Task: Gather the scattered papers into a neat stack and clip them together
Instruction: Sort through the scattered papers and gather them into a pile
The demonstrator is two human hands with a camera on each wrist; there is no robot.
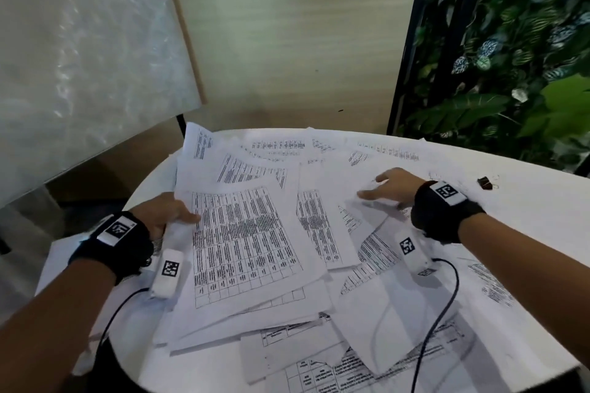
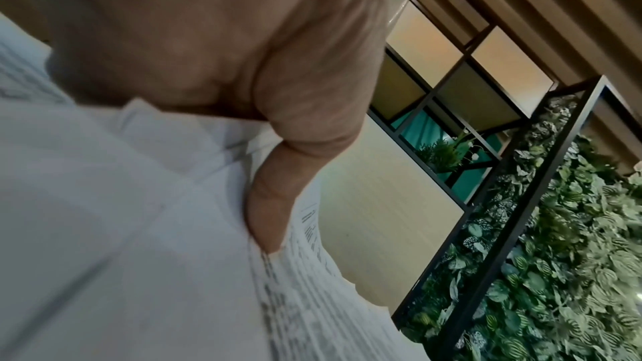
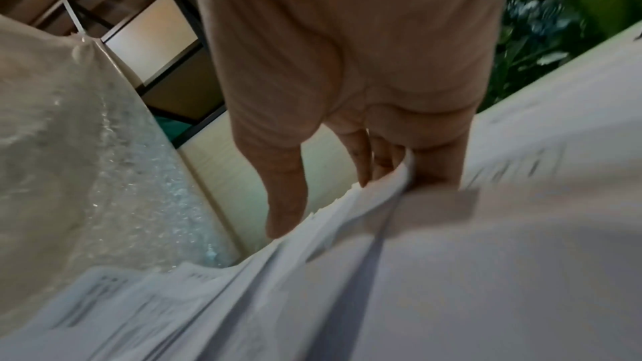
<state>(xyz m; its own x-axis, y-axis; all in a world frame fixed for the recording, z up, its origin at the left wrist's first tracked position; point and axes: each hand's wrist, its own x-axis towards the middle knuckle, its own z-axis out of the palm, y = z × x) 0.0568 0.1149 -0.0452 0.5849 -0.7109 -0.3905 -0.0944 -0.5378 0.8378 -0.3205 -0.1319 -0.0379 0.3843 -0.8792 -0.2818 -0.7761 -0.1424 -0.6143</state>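
Note:
Several printed sheets (image 1: 242, 239) lie scattered and overlapping across a round white table (image 1: 526, 201). My left hand (image 1: 183, 215) grips the left edge of the top sheaf, thumb (image 2: 267, 224) pressed on the upper sheet and the other fingers hidden beneath it. My right hand (image 1: 380, 188) lies flat on the papers at the right of the pile, its fingers (image 3: 357, 158) straight and spread against the sheets. A black binder clip (image 1: 485, 183) sits on bare table to the right of that hand, apart from it.
A bubble-wrapped panel (image 1: 79, 57) leans at the back left, and a leafy plant wall (image 1: 510, 57) in a black frame stands at the back right. Black cables (image 1: 447, 313) trail from both wrists over the papers. Sheets overhang the near table edge (image 1: 127, 370).

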